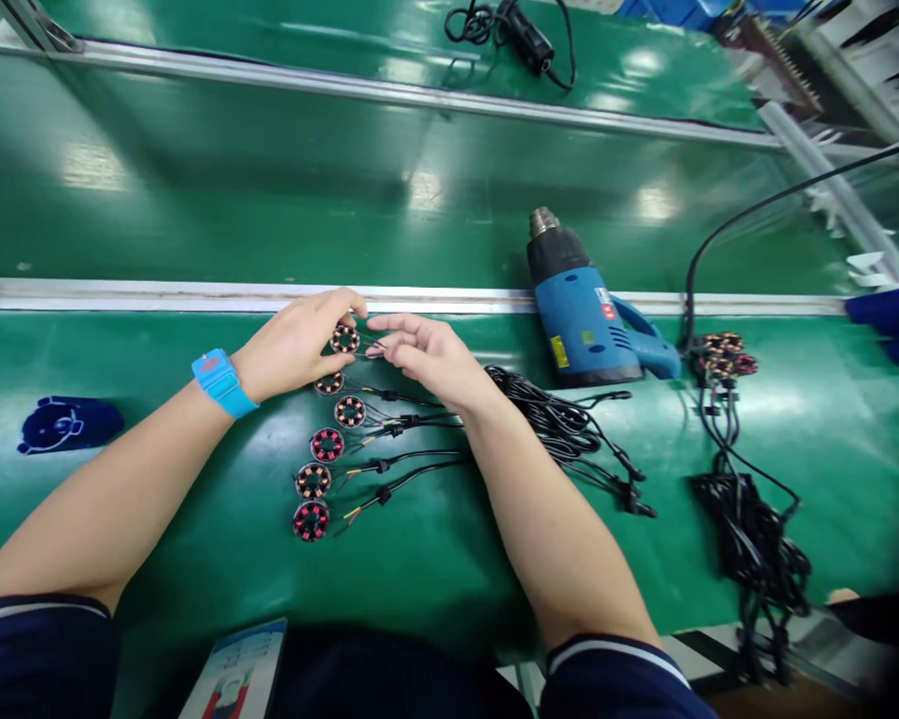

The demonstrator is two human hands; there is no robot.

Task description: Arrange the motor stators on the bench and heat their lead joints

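Note:
Between the thumb and fingers of my left hand point(304, 340) is a small round motor stator point(345, 339) with copper windings. Thin wires run from it to my right hand point(427, 355), whose thumb and index finger pinch near their ends; the exact grip is small and partly hidden. Below lies a column of several more stators, among them a copper one point(350, 411) and a red-wound one point(311, 521). Black cables point(420, 459) with bared coloured wire ends lie beside them and pass under my right forearm. A blue wristband point(225, 382) circles my left wrist.
A blue heat gun point(588, 315) lies against the metal rail point(449, 300) on the right. Bundled black cables point(756, 539) with stators point(723, 355) hang over the right edge. A dark blue plastic part point(71, 423) sits at left. A black device with a cord point(524, 38) rests on the shelf.

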